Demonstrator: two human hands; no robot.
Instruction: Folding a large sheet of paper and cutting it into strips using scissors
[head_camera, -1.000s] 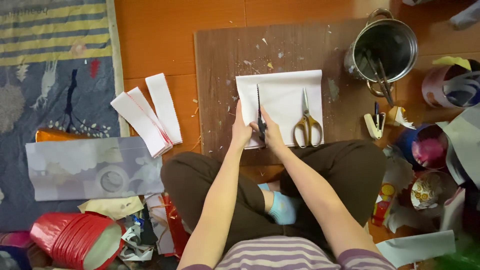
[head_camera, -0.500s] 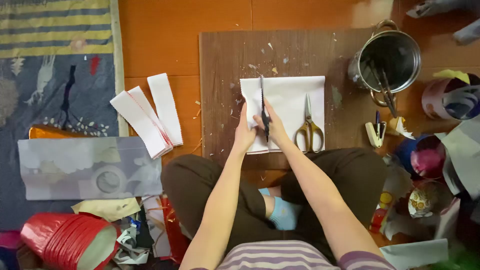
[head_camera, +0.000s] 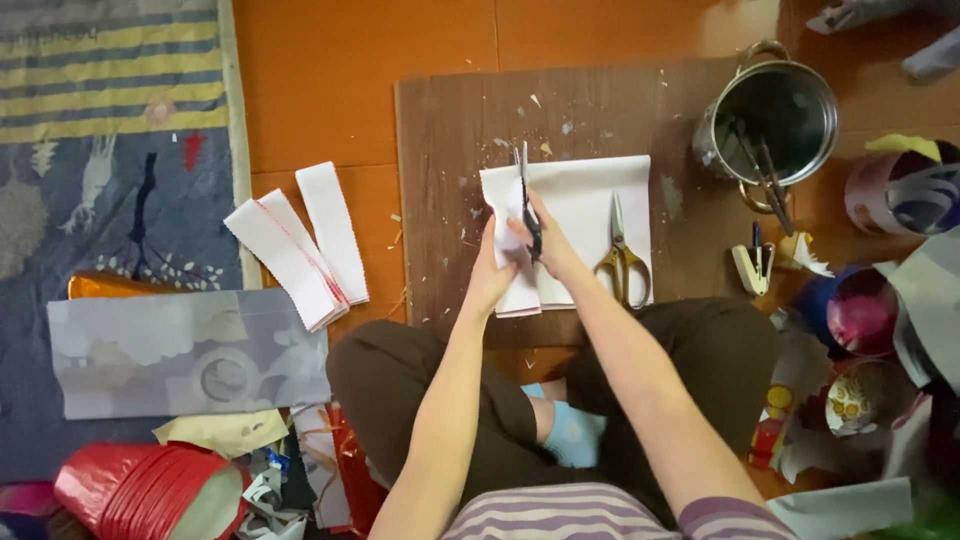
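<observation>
A stack of white paper (head_camera: 590, 200) lies on a brown board (head_camera: 450, 150) in front of my crossed legs. My right hand (head_camera: 553, 248) grips black-handled scissors (head_camera: 522, 178), whose blades point away from me along the stack's left part. My left hand (head_camera: 490, 275) pinches the narrow strip of paper to the left of the blades and lifts it slightly. Yellow-handled scissors (head_camera: 622, 262) rest on the paper, to the right of my right hand.
Cut white strips (head_camera: 300, 240) lie on the orange floor left of the board. A metal pot (head_camera: 775, 115) with tools stands at the board's far right, small snips (head_camera: 755, 265) below it. A patterned rug (head_camera: 100, 120), grey sheet (head_camera: 180, 350), red bag (head_camera: 140, 490) and coloured rolls (head_camera: 860, 310) surround me.
The black scissors have worked farther up the paper, away from me. My left hand has raised the cut strip a little off the stack.
</observation>
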